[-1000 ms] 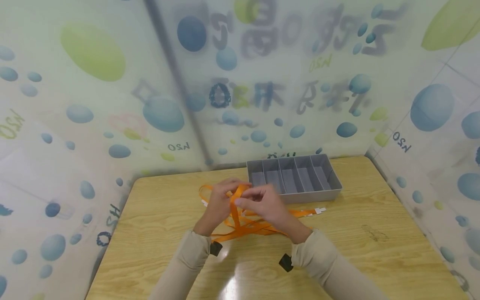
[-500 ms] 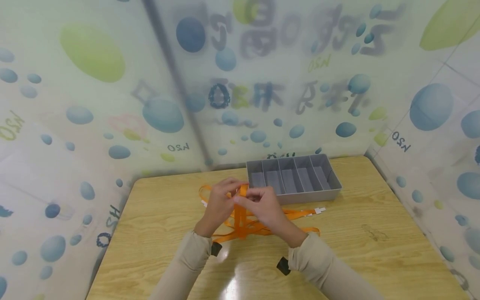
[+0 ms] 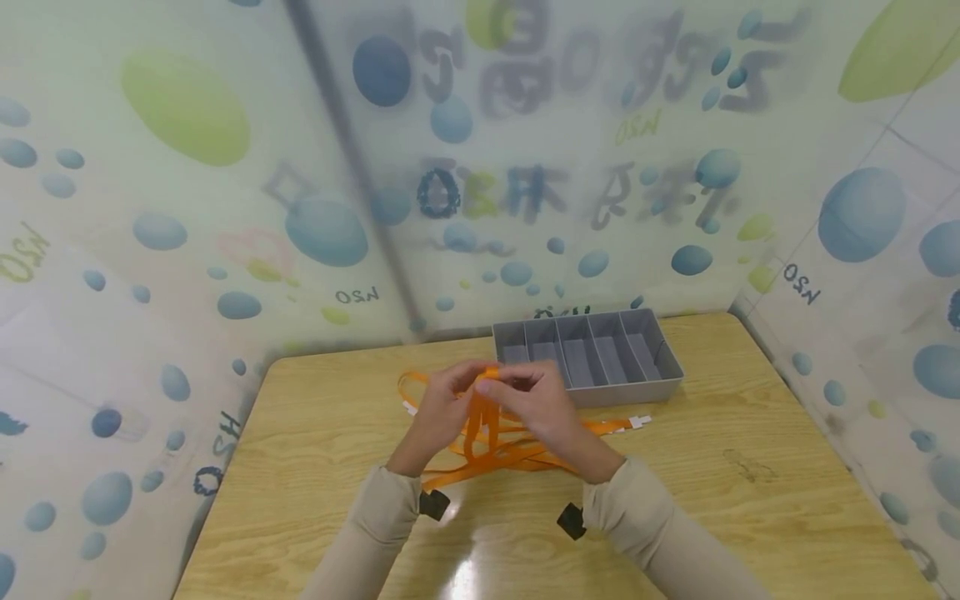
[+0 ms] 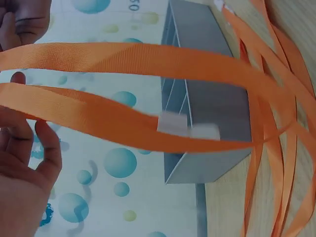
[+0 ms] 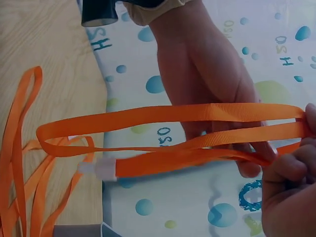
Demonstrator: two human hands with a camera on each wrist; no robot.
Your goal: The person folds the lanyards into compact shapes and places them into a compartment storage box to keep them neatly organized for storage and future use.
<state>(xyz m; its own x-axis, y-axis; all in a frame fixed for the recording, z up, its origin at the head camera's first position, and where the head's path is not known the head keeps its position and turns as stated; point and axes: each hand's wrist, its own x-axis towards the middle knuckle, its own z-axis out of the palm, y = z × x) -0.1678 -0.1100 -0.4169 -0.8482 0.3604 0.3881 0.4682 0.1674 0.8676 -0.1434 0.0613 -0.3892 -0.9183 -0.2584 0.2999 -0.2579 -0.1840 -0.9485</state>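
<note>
An orange lanyard (image 3: 482, 421) hangs folded in long loops from my two hands, its lower end over the table. In the right wrist view, a white plastic clip (image 5: 101, 169) shows at one strap's end. My left hand (image 3: 442, 408) pinches the folded strap at the top from the left. From the right, my right hand (image 3: 536, 400) pinches it between thumb and fingers, close to the left fingertips. More orange lanyards (image 3: 517, 456) lie in a loose pile on the table under the hands. Fingers partly hide the held folds.
Behind the hands, a grey divided tray (image 3: 622, 393) with several narrow compartments stands at the table's back edge. White clips (image 3: 640, 422) of the piled lanyards point right. Patterned walls close off the wooden table (image 3: 315, 500) at the back and sides.
Both hands stay in nearly the same place over the pile. My fingers have shifted along the strap, and the hanging loops have swung and spread slightly.
</note>
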